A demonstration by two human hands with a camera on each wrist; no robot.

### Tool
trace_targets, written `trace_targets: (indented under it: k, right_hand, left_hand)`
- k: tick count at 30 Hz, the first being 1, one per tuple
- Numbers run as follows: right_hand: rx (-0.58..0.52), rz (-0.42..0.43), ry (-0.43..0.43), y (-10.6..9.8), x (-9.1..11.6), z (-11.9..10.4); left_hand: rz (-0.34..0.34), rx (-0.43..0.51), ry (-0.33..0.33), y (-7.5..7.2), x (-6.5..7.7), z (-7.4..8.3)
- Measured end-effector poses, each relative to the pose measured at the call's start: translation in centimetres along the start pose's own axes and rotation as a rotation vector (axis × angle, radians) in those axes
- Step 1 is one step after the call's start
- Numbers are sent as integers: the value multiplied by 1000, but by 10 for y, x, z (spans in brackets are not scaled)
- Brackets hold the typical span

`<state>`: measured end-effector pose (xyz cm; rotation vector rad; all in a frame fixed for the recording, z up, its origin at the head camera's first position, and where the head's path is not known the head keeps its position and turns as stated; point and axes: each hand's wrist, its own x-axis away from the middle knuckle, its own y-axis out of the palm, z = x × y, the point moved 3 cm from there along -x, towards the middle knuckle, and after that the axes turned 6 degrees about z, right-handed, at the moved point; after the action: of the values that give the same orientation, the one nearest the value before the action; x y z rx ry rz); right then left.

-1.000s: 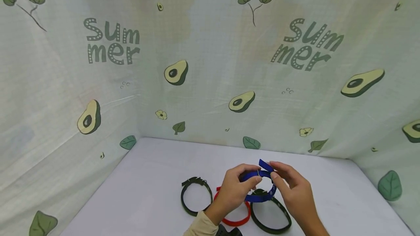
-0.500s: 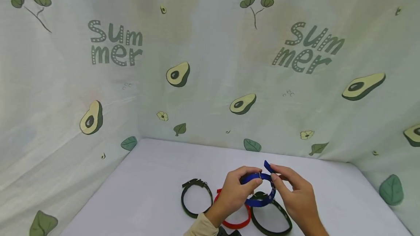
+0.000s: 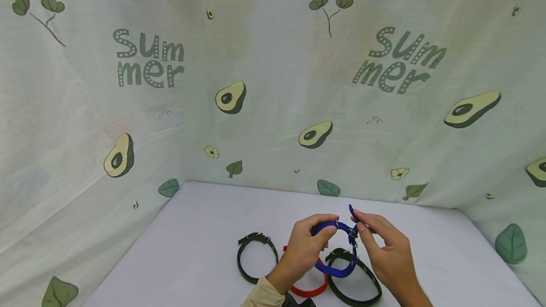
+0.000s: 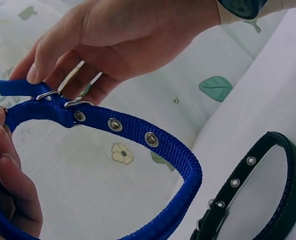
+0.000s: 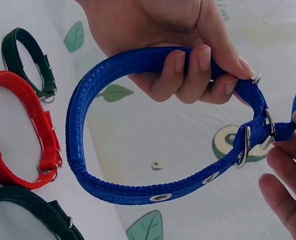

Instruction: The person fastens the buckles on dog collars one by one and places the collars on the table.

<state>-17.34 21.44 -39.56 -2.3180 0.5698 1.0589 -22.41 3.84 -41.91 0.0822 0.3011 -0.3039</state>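
A blue buckled collar (image 3: 337,273), webbing with metal eyelets (image 4: 152,139), is held up above the table by both hands. My left hand (image 3: 304,245) grips its band, thumb and fingers curled round it, as the right wrist view shows. Thumb and fingertips of my right hand (image 3: 390,255) pinch the strap's free tip (image 4: 15,88). That tip passes through the metal buckle (image 5: 269,127), and a D-shaped metal ring (image 5: 246,147) sits beside it. The collar forms a closed loop hanging between the hands.
On the white table (image 3: 192,250) lie a dark green collar (image 3: 241,262) at left, a red collar (image 3: 307,293) partly behind my left arm, and another dark green collar (image 3: 354,301) below the blue one. A printed cloth (image 3: 264,60) hangs behind. Something black (image 3: 298,301) shows at the bottom edge.
The blue loop now hangs lower and looks wider. Its strap tip has turned more upright and shifted right with the right hand. The left hand keeps its grip, and the collars below lie still.
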Motion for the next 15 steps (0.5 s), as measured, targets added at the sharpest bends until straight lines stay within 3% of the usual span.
trace_targets:
  k: [8, 15]
  right_hand:
    - [51, -7, 30, 1, 1, 5]
    - [47, -5, -13, 1, 0, 5]
  left_hand:
    - [14, -9, -22, -1, -1, 0]
    - [18, -3, -31, -1, -2, 1]
